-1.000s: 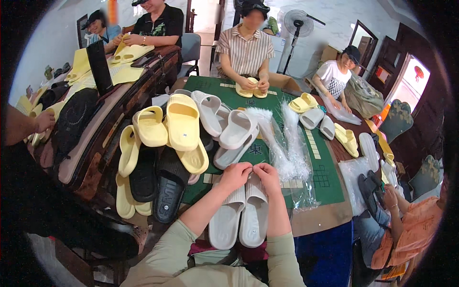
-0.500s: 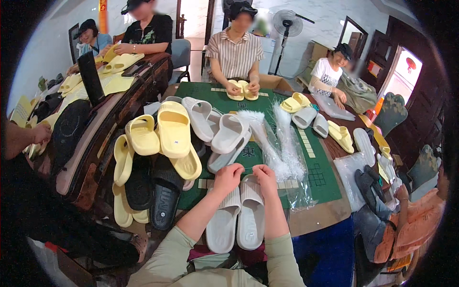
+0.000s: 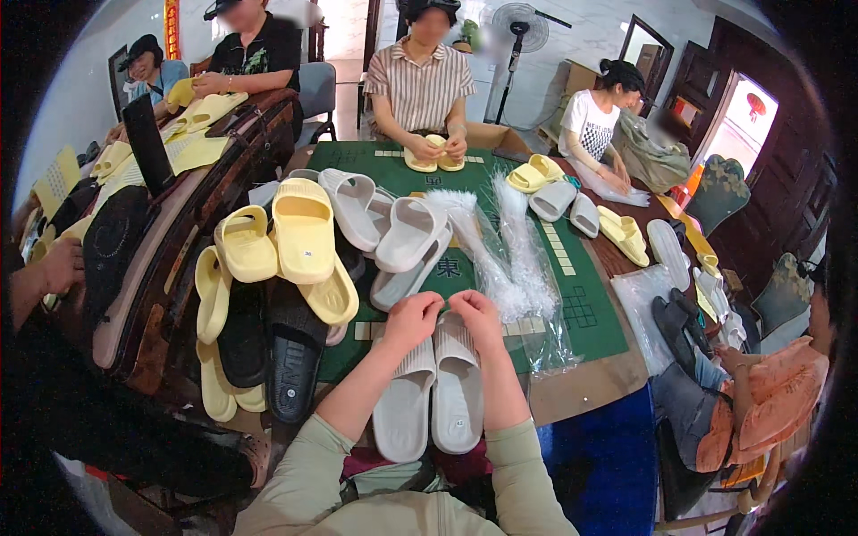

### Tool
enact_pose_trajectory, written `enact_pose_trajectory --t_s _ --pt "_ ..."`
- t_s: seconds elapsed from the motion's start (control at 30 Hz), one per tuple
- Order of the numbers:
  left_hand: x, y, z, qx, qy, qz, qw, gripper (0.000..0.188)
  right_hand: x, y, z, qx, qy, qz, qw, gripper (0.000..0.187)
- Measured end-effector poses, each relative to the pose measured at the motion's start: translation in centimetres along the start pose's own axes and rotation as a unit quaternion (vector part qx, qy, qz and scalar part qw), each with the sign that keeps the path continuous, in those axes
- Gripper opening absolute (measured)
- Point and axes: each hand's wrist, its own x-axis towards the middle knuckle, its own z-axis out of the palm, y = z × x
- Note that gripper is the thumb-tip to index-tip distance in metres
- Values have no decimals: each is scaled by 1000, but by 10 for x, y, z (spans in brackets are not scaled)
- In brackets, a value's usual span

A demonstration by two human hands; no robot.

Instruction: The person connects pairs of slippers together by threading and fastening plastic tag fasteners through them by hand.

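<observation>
A pair of light grey slides [image 3: 402, 415] lies side by side at the near table edge, heels toward me. Over their toe ends, my left hand [image 3: 413, 320] and my right hand [image 3: 476, 318] are closed in pinches, fingertips almost meeting. What the fingertips hold, if anything, is too small to make out. Just beyond the left hand are more grey slides [image 3: 411, 237]. Two bundles of thin clear-white strands [image 3: 527, 259], partly in clear plastic, lie beyond the right hand.
Yellow slides [image 3: 304, 228] and black slides [image 3: 298, 362] are piled left of my hands. A green mat [image 3: 585, 335] covers the table. Across it, a person in a striped shirt [image 3: 420, 89] handles yellow slides. More footwear and plastic bags [image 3: 645, 308] lie at right, with people seated around.
My pinched fingertips have come slightly closer together above the slides. The whole view has shifted a little. The person in white at right has turned their head downward.
</observation>
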Motion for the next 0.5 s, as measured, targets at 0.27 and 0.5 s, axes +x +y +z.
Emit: enact_pose_trajectory --t_s 0.27,0.5 --pt "-3 -4 2 35 25 -48 998 16 -1 1 2 6 47 21 999 8" --pt "-1 0 3 -13 27 -24 999 15 -1 1 -2 15 44 18 999 11"
